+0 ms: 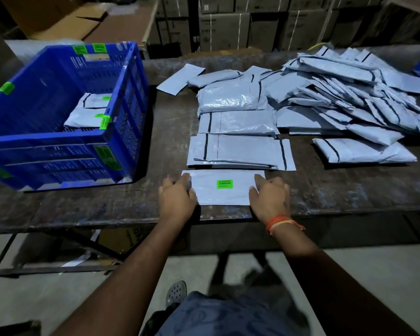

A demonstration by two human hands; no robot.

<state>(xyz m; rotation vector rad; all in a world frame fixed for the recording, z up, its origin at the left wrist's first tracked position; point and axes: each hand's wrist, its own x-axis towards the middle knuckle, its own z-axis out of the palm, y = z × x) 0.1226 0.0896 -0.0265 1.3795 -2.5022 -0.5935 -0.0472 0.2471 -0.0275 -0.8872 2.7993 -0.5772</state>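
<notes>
Left hand (177,198) and right hand (270,197) are pressing the labelled packet (224,194) at the counter's (107,204) near edge.
Fingers (186,177) are lying straight, gripping nothing; the slick packet is probably risking sliding off that edge.

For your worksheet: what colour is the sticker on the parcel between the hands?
Bright green sticker, head view.

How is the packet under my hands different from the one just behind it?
The near packet bears a green sticker; the packet behind it shows none. The packet behind it has black stripes near its ends; the near packet's face is plain. The left hand and right hand touch only the near packet. Both are grey and lie flat.
</notes>
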